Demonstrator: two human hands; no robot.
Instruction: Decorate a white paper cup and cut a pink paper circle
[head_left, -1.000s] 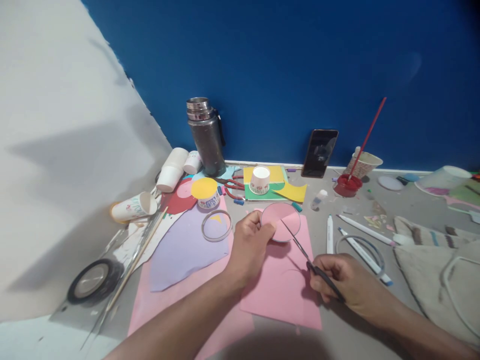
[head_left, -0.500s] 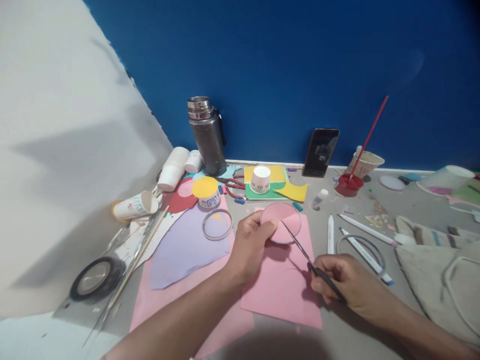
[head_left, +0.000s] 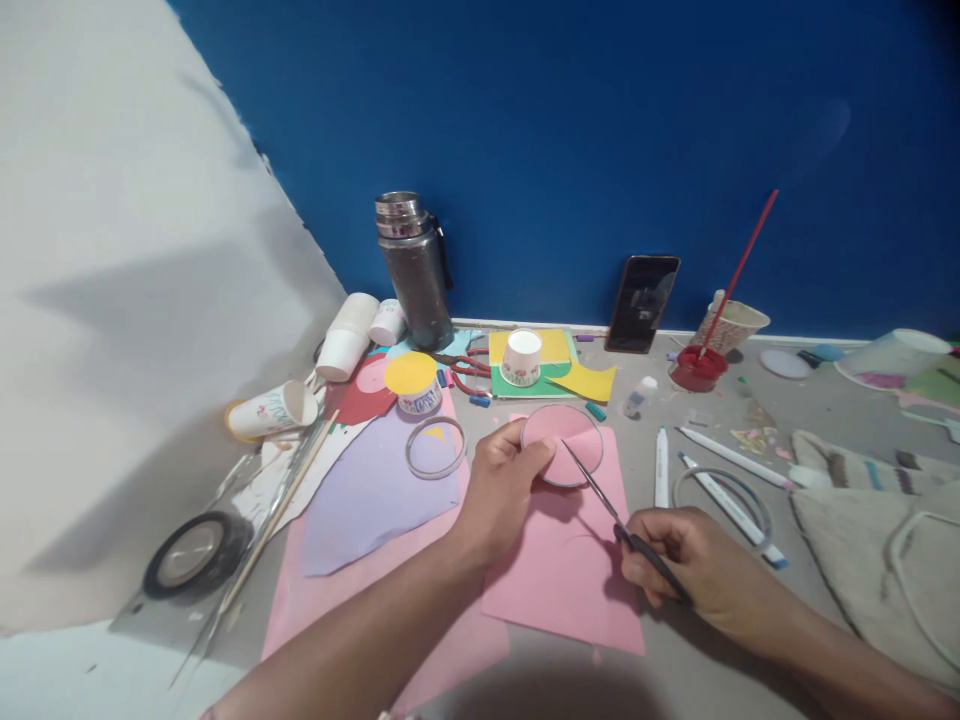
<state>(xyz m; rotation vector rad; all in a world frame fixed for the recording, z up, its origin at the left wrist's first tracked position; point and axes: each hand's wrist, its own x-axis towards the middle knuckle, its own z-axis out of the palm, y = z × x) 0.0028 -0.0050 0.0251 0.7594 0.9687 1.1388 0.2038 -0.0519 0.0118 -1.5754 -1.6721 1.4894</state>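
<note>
Pink paper disc (head_left: 568, 440) pinched in left hand (head_left: 501, 490), right hand (head_left: 690, 560) clamped on scissors (head_left: 600, 495), no legible writing.

A pink paper disc (head_left: 564, 443) sits just right of centre frame, round and flat-faced, tilted up off the pink sheet (head_left: 566, 560) lying below it. Thin scissors (head_left: 611, 515) slant from lower right up toward the disc, blade tips on its face, dark handles low at right.
</note>
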